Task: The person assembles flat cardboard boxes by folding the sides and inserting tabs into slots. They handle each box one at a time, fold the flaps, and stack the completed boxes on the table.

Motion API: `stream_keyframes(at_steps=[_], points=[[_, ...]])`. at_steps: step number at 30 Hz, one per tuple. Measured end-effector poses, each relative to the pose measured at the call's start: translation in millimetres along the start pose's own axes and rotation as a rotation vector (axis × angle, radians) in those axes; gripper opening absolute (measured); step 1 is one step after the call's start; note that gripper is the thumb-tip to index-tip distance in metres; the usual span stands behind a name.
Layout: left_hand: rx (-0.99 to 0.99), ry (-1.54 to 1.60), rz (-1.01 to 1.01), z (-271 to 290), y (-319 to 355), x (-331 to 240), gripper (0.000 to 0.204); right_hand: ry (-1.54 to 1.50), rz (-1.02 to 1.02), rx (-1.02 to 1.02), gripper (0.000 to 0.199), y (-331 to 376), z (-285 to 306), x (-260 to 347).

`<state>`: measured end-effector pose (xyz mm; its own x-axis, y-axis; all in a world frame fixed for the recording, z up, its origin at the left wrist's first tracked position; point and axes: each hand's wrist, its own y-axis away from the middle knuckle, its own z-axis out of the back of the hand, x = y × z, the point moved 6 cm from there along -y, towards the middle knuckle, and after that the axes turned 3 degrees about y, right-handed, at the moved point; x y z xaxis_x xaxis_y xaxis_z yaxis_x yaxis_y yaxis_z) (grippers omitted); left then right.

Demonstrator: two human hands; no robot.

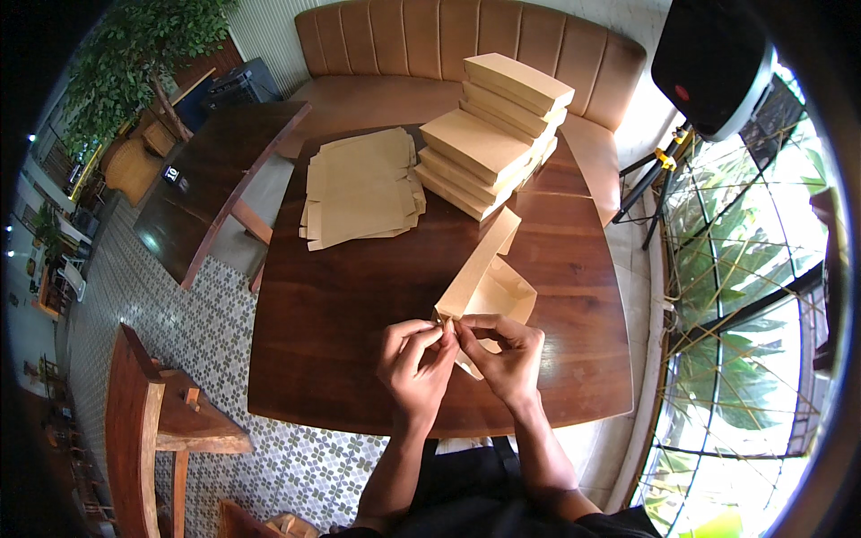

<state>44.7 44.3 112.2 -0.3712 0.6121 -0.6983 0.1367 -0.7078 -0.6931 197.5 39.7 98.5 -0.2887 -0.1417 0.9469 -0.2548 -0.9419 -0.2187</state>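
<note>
A partly folded brown cardboard box [472, 265] stands near the front of the wooden table, one long side raised and its inside showing to the right. My left hand [418, 363] pinches the box's near corner between thumb and fingers. Close against it, my right hand [504, 357] grips the same corner flap, fingertips nearly touching the left ones. The exact fold between the fingertips is hidden. Beyond the box, flat unfolded cardboard blanks [359, 188] lie in a pile at the left. Folded boxes [489, 139] are stacked at the far right of the table.
The dark wooden table [359, 332] has curved edges. Behind it runs a brown padded bench [386, 94]. A black speaker [708, 67] on a stand is at the right, beside a window grille. Another table [215, 170] and a wooden seat [139, 408] are at the left.
</note>
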Motion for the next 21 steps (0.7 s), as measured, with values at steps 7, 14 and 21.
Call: stream_keyframes(at_steps=[7,14,21], points=[[0.027,-0.011,-0.086,0,-1,0,0.021,-0.050,0.120,0.080,0.010,-3,4,4],[0.117,0.059,-0.090,-1,-4,-2,0.020,-0.145,0.113,0.095,0.014,-4,6,-2],[0.068,0.009,0.031,-1,5,7,0.020,-0.019,0.189,0.127,0.023,-9,3,7]])
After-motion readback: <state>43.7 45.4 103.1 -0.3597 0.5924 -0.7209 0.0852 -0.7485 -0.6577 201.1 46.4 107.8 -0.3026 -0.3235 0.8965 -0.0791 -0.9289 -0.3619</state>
